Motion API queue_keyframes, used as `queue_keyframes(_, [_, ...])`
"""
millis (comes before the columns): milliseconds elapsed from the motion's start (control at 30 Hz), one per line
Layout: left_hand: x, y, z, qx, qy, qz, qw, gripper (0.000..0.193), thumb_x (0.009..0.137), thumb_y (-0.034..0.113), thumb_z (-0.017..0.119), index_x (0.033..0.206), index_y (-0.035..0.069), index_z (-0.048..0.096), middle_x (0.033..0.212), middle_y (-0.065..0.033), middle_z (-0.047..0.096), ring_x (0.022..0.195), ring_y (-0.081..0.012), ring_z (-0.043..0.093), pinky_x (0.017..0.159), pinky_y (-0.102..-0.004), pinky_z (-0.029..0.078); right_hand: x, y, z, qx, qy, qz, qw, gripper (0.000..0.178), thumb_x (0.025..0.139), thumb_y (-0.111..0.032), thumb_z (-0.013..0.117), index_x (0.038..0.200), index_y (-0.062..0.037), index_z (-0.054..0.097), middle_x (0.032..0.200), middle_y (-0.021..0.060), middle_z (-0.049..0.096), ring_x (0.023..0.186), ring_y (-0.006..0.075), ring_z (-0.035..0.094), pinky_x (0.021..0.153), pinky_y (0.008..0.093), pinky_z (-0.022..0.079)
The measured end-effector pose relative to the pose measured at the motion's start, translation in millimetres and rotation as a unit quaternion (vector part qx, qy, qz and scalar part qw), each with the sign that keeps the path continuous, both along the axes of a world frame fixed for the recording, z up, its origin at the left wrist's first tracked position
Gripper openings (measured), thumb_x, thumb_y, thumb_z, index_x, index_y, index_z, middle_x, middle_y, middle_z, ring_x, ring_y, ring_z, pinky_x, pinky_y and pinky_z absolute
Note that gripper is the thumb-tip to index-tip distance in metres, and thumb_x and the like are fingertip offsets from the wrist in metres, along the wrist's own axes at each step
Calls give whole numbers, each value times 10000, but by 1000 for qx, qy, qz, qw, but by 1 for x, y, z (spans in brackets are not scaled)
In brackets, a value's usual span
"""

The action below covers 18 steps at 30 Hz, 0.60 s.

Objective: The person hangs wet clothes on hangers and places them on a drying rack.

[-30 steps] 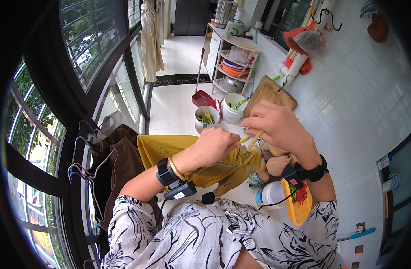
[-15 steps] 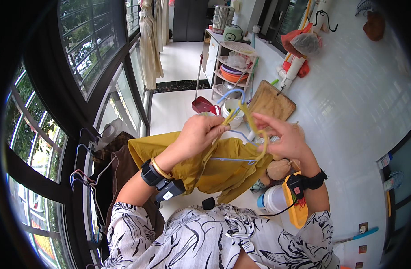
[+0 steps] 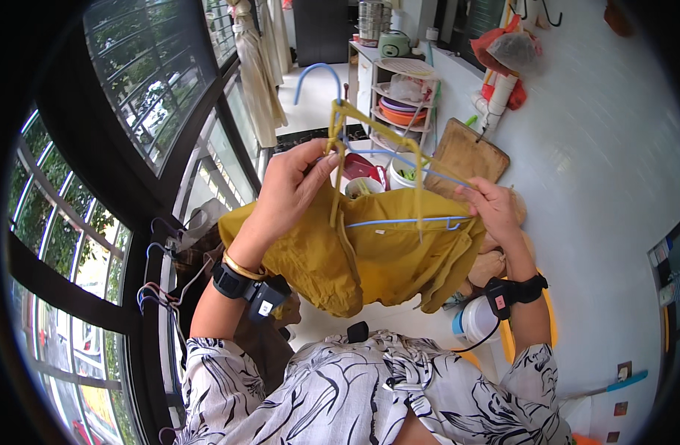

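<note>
1. Whereas a second ago both hands worked low near the bowls, the left hand (image 3: 284, 194) is now raised, fingers pinched shut on the mustard garment (image 3: 370, 248) at the neck of the blue hanger (image 3: 399, 185).
2. Garment hangs mid-air, draped on the hanger, lifted clear.
3. Right hand (image 3: 492, 211) fingers curl closed around the hanger's right end.

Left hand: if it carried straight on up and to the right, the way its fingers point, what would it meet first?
Probably the blue hanger hook and yellow straps the left hand already pinches; beyond them, the wire shelf rack, though depth is unclear.
</note>
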<state>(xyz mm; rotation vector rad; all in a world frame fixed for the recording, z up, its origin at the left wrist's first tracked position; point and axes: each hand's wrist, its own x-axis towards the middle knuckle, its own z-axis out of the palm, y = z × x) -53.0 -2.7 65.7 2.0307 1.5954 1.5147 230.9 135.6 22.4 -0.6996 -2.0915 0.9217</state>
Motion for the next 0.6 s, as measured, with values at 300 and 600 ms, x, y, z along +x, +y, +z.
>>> queue_keyframes(300, [-44, -114, -55, -65, 126, 176, 974, 596, 730, 287, 669, 1237, 78, 435, 1031, -125, 554, 952, -279, 539, 812, -346, 427, -30, -16, 3, 62, 0, 82, 995, 96, 822, -40, 533, 820, 7, 617, 539, -6, 475, 481, 44, 436, 443, 193, 328])
queue_keyframes(600, [9, -265, -109, -200, -161, 271, 928, 213, 836, 201, 570, 793, -5, 541, 558, -120, 440, 474, -184, 371, 471, -293, 346, -146, 2, -24, 24, -81, 322, 943, 93, 812, -74, 574, 803, 8, 616, 575, -4, 508, 509, 45, 449, 463, 195, 339])
